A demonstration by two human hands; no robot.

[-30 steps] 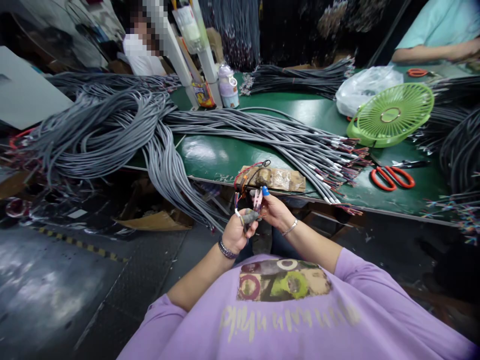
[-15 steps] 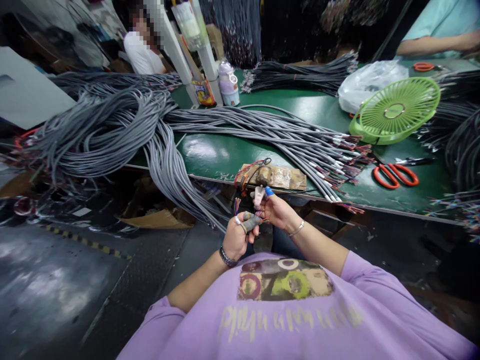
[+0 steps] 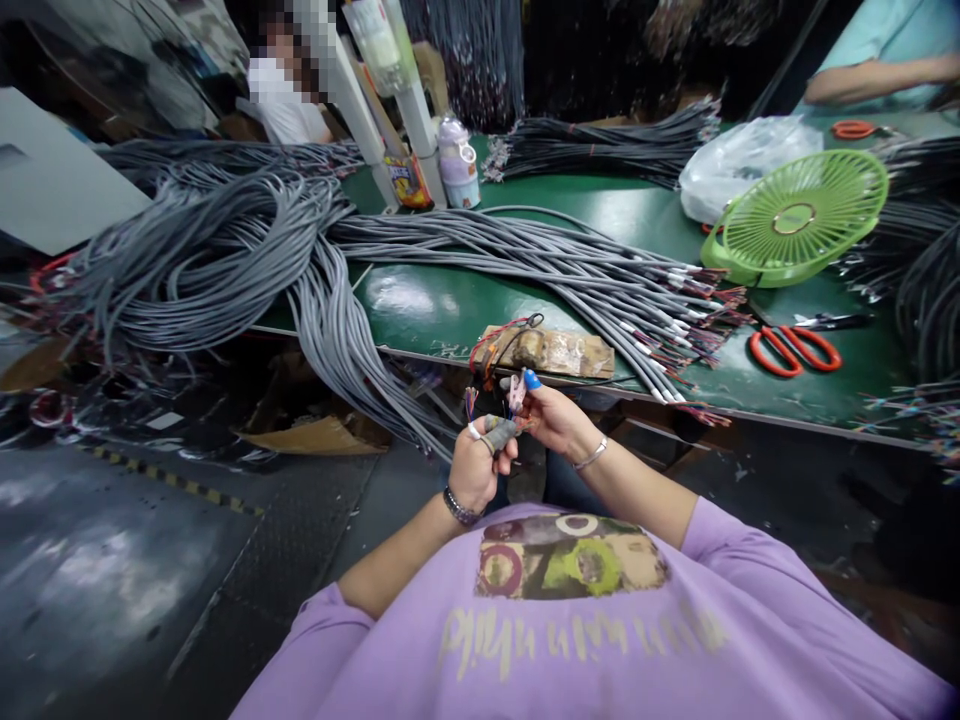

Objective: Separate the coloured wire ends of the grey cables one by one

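Note:
My left hand (image 3: pixel 480 462) is closed around a cable end, with grey coverings on its fingers. A tuft of coloured wires (image 3: pixel 470 402) sticks up beside that hand. Close on its right, my right hand (image 3: pixel 553 418) pinches at a small pale pinkish piece (image 3: pixel 517 392); one finger wears a blue cap (image 3: pixel 532 380). Thin coloured wires run between the two hands. Just beyond them, a wooden block (image 3: pixel 574 353) with wires and brownish lumps lies at the table's edge.
Grey cables (image 3: pixel 480 245) lie across the green table (image 3: pixel 420 290), and a coil (image 3: pixel 225 250) hangs over its left edge. To the right are orange-handled scissors (image 3: pixel 795 352), a green fan (image 3: pixel 795 218) and a plastic bag (image 3: pixel 739 165). A bottle (image 3: pixel 458 165) stands behind. Two people are beyond.
My right fingers have shifted slightly left, and the pale piece in them has turned a little. My left hand has stayed nearly in place. The whole view has shifted slightly.

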